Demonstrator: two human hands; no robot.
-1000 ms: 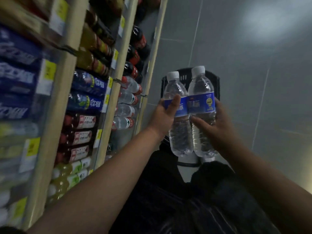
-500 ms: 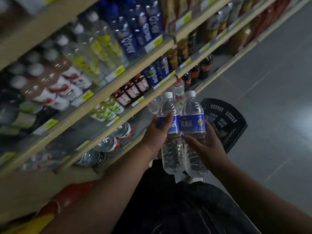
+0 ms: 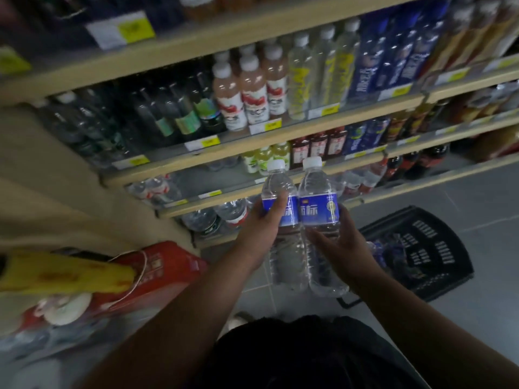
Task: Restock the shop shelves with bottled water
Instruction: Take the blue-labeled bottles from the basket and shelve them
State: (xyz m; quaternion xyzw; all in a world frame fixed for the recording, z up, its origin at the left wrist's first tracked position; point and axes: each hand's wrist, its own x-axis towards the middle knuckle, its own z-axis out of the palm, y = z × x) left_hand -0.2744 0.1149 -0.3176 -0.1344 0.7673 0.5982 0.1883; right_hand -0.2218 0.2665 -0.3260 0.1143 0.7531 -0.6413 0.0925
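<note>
Swinging round, the view now faces the shelf. Left hand still grips the left bottle and right hand wraps the right bottle, both upright and touching, up-left of the basket. Carrying step, I judge; next, reach left of the basket and stand them on the shelf.

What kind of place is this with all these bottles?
Most likely a small shop's drinks aisle. Long shelves hold rows of bottled drinks, yellow price tags line the shelf edges, and a black shopping basket sits on the floor.
</note>
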